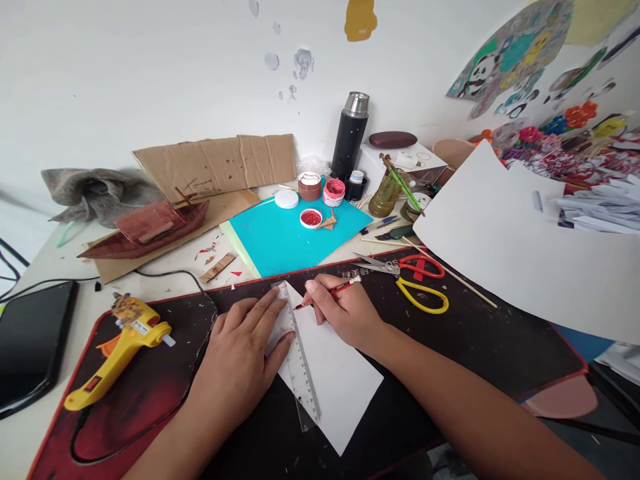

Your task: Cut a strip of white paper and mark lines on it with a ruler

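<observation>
A sheet of white paper (345, 380) lies at an angle on the dark mat (480, 340). Across its left part runs a clear ruler (303, 380). My left hand (247, 343) rests flat on the ruler and paper, fingers stretched out and pressing down. In my right hand (345, 313) is a red and black pencil (343, 287), pinched between thumb and fingers. The pencil's tip is at the ruler's right edge, near its upper end. Scissors (420, 273) with red and yellow handles lie spread on the mat beyond my right hand.
A yellow glue gun (117, 353) with a cord lies on the left. Behind stand a brown model boat (150, 230), paint pots (310, 187) on blue card (295, 240) and a black thermos (350, 137). A large white sheet (505, 247) overhangs the right side; a black tablet-like device (35, 340) sits far left.
</observation>
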{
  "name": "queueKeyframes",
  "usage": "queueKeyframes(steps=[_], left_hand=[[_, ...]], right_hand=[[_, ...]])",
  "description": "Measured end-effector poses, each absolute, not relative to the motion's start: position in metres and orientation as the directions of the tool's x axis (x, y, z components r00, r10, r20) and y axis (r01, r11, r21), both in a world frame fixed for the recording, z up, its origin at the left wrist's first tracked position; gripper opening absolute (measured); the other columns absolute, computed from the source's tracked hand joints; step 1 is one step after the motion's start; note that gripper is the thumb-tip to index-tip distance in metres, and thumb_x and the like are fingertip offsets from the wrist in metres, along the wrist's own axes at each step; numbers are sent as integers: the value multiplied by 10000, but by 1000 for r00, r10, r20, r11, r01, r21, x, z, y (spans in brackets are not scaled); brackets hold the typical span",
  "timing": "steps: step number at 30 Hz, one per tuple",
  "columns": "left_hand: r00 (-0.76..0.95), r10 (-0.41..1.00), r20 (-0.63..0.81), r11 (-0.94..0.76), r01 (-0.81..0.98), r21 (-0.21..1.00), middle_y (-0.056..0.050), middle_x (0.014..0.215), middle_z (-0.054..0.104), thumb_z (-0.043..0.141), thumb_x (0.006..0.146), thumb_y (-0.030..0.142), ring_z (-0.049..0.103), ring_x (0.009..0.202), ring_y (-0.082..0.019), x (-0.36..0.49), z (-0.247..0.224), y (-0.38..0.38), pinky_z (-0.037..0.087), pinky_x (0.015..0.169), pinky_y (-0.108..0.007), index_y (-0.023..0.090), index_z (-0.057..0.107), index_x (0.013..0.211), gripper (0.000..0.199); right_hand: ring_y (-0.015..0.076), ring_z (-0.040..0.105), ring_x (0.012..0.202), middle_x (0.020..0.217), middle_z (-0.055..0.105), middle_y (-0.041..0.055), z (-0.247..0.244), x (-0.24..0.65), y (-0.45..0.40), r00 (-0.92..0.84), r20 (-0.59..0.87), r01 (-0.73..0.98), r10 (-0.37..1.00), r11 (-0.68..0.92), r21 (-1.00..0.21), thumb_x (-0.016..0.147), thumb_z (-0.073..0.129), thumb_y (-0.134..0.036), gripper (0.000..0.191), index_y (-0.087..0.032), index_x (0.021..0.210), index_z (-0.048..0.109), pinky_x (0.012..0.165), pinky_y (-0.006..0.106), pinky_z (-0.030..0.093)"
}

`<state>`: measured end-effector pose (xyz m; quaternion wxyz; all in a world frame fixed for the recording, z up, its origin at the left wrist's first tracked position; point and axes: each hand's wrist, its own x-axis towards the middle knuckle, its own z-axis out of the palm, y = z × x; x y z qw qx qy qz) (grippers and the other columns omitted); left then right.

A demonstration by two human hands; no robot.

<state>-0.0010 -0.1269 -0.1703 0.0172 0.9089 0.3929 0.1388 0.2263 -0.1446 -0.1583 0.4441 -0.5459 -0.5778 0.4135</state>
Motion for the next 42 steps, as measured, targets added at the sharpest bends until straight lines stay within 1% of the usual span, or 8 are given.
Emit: queueKeyframes(steps=[7, 11, 17, 29, 33, 38, 42], left_hand=[[663, 702, 259, -704, 701, 113, -72, 1578, 658, 495, 1106, 435, 631, 1220, -350, -1, -168, -127, 535, 919, -517, 186, 629, 1494, 480], [667, 692, 275, -711, 696, 100, -65, 1571, 664, 446, 1125, 449, 622, 1215, -349, -1, -169, -127, 526, 912, -513, 179, 629, 1484, 485], [672, 687, 278, -718, 687, 113, -64, 1570, 666, 396, 1142, 470, 615, 1220, -341, -2, -170, -126, 510, 917, -494, 182, 607, 1503, 508], [665, 692, 282, -713, 690, 123, -75, 1570, 664, 466, 1118, 455, 622, 1220, -343, -3, -172, -126, 522, 924, -507, 197, 605, 1507, 487], [672, 686, 280, -719, 684, 121, -75, 1577, 658, 479, 1113, 454, 624, 1225, -343, -3, -172, -126, 529, 923, -513, 193, 603, 1513, 493], [671, 689, 276, -714, 693, 97, -67, 1586, 651, 406, 1135, 477, 625, 1225, -345, -2, -172, -126, 517, 927, -513, 198, 611, 1499, 502], [673, 683, 284, -718, 690, 91, -64, 1579, 657, 395, 1140, 476, 622, 1230, -346, -2, -171, -126, 516, 923, -510, 197, 611, 1490, 497]], right_hand=[[160, 613, 554, 566, 595, -38, -158, 226, -146, -23, 47, 241, 999, 51, -969, 1146, 502, -516, 457, -232, 856, 711, 643, 302, 478], [160, 609, 548, 562, 584, -38, -157, 226, -146, -23, 47, 249, 999, 51, -967, 1144, 501, -509, 452, -231, 854, 709, 635, 301, 475], [161, 619, 549, 550, 580, -40, -157, 226, -147, -29, 41, 282, 999, 47, -958, 1141, 495, -511, 458, -225, 857, 713, 633, 297, 470], [156, 627, 563, 549, 585, -43, -155, 227, -147, -29, 49, 317, 998, 56, -947, 1138, 503, -490, 455, -220, 841, 718, 644, 296, 461], [148, 619, 561, 557, 596, -43, -154, 226, -147, -14, 68, 270, 998, 69, -960, 1139, 513, -483, 441, -214, 855, 718, 646, 294, 464], [134, 612, 582, 638, 626, -35, -151, 225, -144, 56, 103, 152, 993, 94, -984, 1124, 539, -444, 373, -204, 894, 708, 616, 275, 470], [130, 635, 633, 731, 658, -18, -151, 225, -143, 26, 79, 150, 997, 74, -986, 1115, 558, -435, 353, -207, 884, 696, 619, 268, 471]])
